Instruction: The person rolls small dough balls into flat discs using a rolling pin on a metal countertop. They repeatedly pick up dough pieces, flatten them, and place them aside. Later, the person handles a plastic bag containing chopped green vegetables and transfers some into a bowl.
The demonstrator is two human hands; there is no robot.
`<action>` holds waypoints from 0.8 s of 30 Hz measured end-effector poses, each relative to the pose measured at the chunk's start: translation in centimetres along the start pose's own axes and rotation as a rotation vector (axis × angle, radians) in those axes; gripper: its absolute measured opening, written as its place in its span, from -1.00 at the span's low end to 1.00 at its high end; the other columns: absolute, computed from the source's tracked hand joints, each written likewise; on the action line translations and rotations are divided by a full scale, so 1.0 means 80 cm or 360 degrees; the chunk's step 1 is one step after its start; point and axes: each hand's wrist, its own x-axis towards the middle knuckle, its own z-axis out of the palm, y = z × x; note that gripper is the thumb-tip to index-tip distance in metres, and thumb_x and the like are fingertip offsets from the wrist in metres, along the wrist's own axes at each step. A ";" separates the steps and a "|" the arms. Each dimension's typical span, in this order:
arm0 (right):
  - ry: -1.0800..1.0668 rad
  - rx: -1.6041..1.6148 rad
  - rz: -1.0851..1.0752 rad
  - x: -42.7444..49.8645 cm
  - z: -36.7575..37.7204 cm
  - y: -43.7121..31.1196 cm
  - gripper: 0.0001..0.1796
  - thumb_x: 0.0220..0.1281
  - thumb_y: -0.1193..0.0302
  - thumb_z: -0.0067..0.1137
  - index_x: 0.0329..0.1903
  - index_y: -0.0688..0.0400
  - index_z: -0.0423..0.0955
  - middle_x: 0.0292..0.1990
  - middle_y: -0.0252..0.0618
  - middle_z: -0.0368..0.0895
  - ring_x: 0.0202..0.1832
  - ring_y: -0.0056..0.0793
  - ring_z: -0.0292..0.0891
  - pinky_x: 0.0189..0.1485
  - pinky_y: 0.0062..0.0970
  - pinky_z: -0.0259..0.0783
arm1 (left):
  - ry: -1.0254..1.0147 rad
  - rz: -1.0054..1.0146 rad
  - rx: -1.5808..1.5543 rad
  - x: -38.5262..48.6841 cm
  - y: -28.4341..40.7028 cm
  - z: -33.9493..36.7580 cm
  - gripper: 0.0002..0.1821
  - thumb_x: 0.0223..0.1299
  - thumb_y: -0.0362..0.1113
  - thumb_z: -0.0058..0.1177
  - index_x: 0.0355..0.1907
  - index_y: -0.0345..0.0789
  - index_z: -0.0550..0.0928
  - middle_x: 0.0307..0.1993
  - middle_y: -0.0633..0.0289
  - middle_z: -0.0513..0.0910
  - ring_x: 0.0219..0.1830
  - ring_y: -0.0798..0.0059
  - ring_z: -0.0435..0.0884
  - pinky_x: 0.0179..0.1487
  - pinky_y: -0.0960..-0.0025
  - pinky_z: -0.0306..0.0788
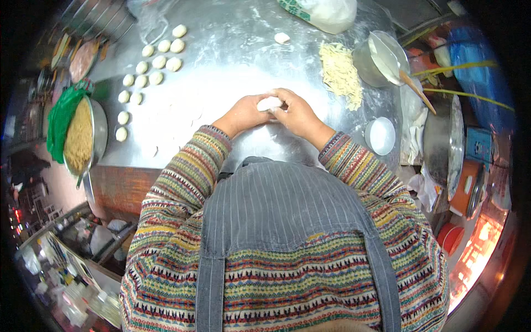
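Between my two hands, over the metal worktop point(232, 41), is a white piece of dough point(269, 103). My left hand point(250, 111) closes around its left side, and my right hand point(295, 111) holds it from the right with bent fingers. Several round dough balls point(159, 62) lie in loose rows to the left. One more lump of dough point(282, 38) sits alone further back. Pale flat rounds lie on the bright, floury part of the top at the left; glare hides most of their outlines.
At the left edge stands a metal bowl point(99, 128) of brown crumbly filling with a green bag point(66, 120). To the right are pale cut strips point(341, 74), a metal pot point(373, 58) with a wooden handle and a small white bowl point(381, 136). A plastic bag point(332, 14) lies at the back.
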 end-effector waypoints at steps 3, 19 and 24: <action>0.0060 0.0048 -0.0005 0.004 -0.005 -0.002 -0.60 0.25 0.47 0.12 0.16 0.19 0.50 0.06 -0.02 0.56 0.04 -0.10 0.52 0.16 -0.30 0.42 | -0.0012 -0.0141 0.0070 0.014 -0.003 0.000 -0.59 0.15 -0.25 0.27 0.03 -0.37 0.63 -0.12 0.17 0.70 -0.11 0.48 0.63 0.02 0.39 0.50; 0.0105 -0.0026 0.0199 0.027 -0.009 0.015 -0.60 0.25 0.36 0.16 0.10 0.25 0.54 0.01 0.06 0.61 0.04 0.00 0.54 0.15 -0.22 0.42 | 0.0251 0.0079 0.0675 0.053 -0.013 0.006 -0.63 0.11 -0.12 0.24 -0.13 -0.35 0.65 -0.22 -0.07 0.70 -0.15 0.01 0.67 -0.04 0.14 0.52; 0.0154 -0.0224 0.0160 0.036 0.000 0.016 -0.66 0.22 0.35 0.17 -0.02 0.29 0.55 -0.06 0.07 0.63 -0.02 0.02 0.55 0.11 -0.20 0.43 | 0.0172 -0.0005 0.0887 0.054 -0.003 0.004 -0.66 0.10 -0.12 0.18 -0.19 -0.33 0.67 -0.24 -0.06 0.70 -0.16 -0.02 0.66 -0.06 0.12 0.52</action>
